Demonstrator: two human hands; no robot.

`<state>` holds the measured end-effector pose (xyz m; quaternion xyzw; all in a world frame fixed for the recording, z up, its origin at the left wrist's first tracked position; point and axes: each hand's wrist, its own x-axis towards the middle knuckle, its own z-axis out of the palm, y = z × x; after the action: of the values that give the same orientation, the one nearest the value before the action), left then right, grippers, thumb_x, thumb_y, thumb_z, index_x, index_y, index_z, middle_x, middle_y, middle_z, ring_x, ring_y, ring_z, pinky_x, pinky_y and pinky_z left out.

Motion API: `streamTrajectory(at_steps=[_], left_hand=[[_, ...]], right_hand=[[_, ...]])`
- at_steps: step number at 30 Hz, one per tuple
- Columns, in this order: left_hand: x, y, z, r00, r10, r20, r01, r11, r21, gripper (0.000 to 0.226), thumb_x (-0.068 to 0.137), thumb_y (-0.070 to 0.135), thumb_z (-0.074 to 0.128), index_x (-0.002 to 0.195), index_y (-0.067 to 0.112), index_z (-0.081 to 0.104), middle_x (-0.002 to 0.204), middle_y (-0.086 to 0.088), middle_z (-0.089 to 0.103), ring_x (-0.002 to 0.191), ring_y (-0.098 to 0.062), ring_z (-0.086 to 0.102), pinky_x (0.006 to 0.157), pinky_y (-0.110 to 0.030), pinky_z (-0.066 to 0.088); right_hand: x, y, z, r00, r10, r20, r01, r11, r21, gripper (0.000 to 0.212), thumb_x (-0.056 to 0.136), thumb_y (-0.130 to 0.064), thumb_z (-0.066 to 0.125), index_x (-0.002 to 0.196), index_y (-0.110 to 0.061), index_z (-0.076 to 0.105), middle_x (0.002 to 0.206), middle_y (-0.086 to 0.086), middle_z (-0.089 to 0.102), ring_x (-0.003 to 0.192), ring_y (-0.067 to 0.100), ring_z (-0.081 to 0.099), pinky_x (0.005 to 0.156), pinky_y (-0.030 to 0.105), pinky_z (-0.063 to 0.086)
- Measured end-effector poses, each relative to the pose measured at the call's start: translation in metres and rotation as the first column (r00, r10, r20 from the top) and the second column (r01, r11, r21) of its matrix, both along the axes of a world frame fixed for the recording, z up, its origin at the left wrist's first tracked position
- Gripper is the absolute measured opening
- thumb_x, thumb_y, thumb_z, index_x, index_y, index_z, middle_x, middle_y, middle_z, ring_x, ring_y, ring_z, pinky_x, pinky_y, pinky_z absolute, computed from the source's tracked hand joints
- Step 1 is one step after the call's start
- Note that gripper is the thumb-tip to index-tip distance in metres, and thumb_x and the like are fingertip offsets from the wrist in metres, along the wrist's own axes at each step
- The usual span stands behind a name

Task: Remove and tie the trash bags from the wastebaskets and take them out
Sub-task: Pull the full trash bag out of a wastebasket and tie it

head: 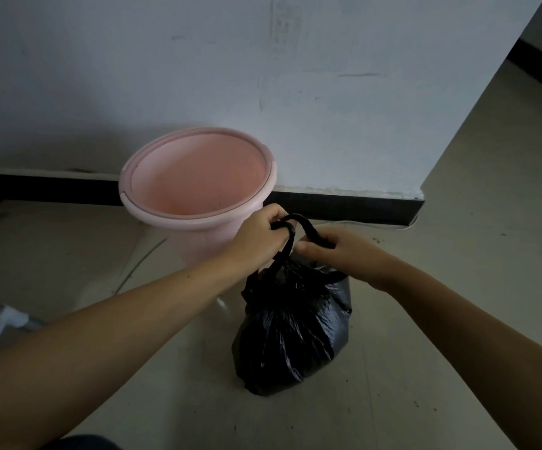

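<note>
A full black trash bag (290,332) stands on the pale tiled floor in front of me. Its two twisted handle loops rise from the gathered neck and cross above it. My left hand (259,237) is shut on one loop, with the plastic wound around a finger. My right hand (337,253) pinches the other loop just to the right. Behind the bag, against the wall, stands a pink round wastebasket (198,212) with no liner in it; its inside looks bare.
A white wall with a black baseboard (344,204) runs behind the wastebasket and ends at a corner on the right, where floor opens beyond. A pale metal-and-white object (0,319) lies at the left edge. Small specks of dirt dot the floor.
</note>
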<state>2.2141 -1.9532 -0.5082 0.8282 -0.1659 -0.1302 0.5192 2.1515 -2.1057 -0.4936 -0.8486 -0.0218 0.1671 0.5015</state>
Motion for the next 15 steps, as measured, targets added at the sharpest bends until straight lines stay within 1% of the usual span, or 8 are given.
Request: streamTrajectory(at_steps=[2,4,6,8,9,11,13,15], left_hand=[[-0.002,-0.004,0.003,1.000,-0.004,0.001,0.004,1.000,0.023,0.005,0.083,0.005,0.051,0.080,0.009,0.049,0.067,-0.002,0.047,0.064,-0.016,0.044,0.062,-0.033,0.036],[-0.003,-0.008,0.005,1.000,-0.018,-0.011,0.018,0.999,0.032,0.010,0.080,0.002,0.048,0.075,0.010,0.045,0.069,-0.006,0.044,0.066,-0.019,0.043,0.061,-0.035,0.034],[-0.001,-0.008,0.005,0.999,-0.013,-0.036,0.013,1.000,0.016,0.009,0.078,0.001,0.049,0.072,0.006,0.046,0.069,-0.010,0.042,0.066,-0.020,0.042,0.062,-0.035,0.033],[0.007,-0.002,0.000,0.995,0.023,-0.093,-0.027,0.999,-0.035,0.008,0.080,0.005,0.055,0.075,-0.001,0.053,0.070,-0.012,0.046,0.068,-0.020,0.046,0.065,-0.036,0.035],[0.011,0.001,-0.003,0.991,0.041,-0.130,-0.049,0.997,-0.060,0.010,0.081,0.009,0.058,0.077,-0.001,0.055,0.072,-0.012,0.049,0.069,-0.020,0.049,0.067,-0.035,0.037],[0.015,0.005,-0.010,0.971,0.066,-0.230,-0.095,0.988,-0.118,0.011,0.081,0.015,0.063,0.077,0.007,0.057,0.075,-0.013,0.053,0.072,-0.022,0.055,0.069,-0.035,0.043],[0.016,0.005,-0.015,0.930,0.073,-0.361,-0.164,0.960,-0.228,0.014,0.083,0.011,0.064,0.074,0.011,0.054,0.072,-0.013,0.055,0.067,-0.022,0.058,0.063,-0.028,0.048],[0.020,0.002,-0.012,0.891,0.060,-0.450,-0.242,0.901,-0.360,0.018,0.086,0.000,0.058,0.073,0.010,0.052,0.066,-0.009,0.058,0.055,-0.014,0.058,0.050,-0.019,0.048]], right_hand=[[0.000,0.012,-0.003,0.998,0.021,-0.052,-0.017,0.997,0.078,0.022,0.088,-0.036,0.059,0.097,-0.017,0.064,0.093,0.005,0.069,0.087,0.015,0.067,0.081,0.026,0.053],[0.001,0.022,-0.011,0.996,-0.041,-0.073,0.051,0.989,0.140,0.021,0.088,-0.030,0.061,0.102,-0.015,0.065,0.101,0.010,0.070,0.094,0.020,0.068,0.084,0.029,0.055],[0.002,0.025,-0.017,0.989,-0.141,-0.051,0.148,0.973,0.177,0.021,0.089,-0.027,0.059,0.101,-0.011,0.066,0.097,0.013,0.071,0.090,0.022,0.069,0.084,0.032,0.055],[0.004,0.020,-0.018,0.971,-0.228,-0.073,0.240,0.925,0.295,0.020,0.092,-0.021,0.054,0.101,-0.009,0.068,0.091,0.009,0.071,0.083,0.015,0.070,0.077,0.025,0.057],[0.005,0.017,-0.018,0.962,-0.264,-0.077,0.274,0.892,0.360,0.020,0.093,-0.017,0.052,0.101,-0.008,0.068,0.089,0.007,0.071,0.079,0.013,0.069,0.074,0.021,0.057],[0.007,0.012,-0.016,0.938,-0.345,-0.040,0.327,0.836,0.440,0.021,0.094,-0.013,0.049,0.095,-0.008,0.069,0.086,0.006,0.070,0.078,0.014,0.066,0.072,0.022,0.056],[0.011,0.009,-0.016,0.910,-0.412,-0.049,0.368,0.746,0.555,0.025,0.094,-0.011,0.047,0.082,-0.010,0.069,0.077,0.003,0.068,0.074,0.014,0.063,0.067,0.022,0.054],[0.013,0.005,-0.014,0.924,-0.365,-0.109,0.346,0.685,0.641,0.029,0.095,-0.010,0.043,0.074,-0.011,0.063,0.062,-0.001,0.060,0.060,0.011,0.055,0.061,0.021,0.049]])
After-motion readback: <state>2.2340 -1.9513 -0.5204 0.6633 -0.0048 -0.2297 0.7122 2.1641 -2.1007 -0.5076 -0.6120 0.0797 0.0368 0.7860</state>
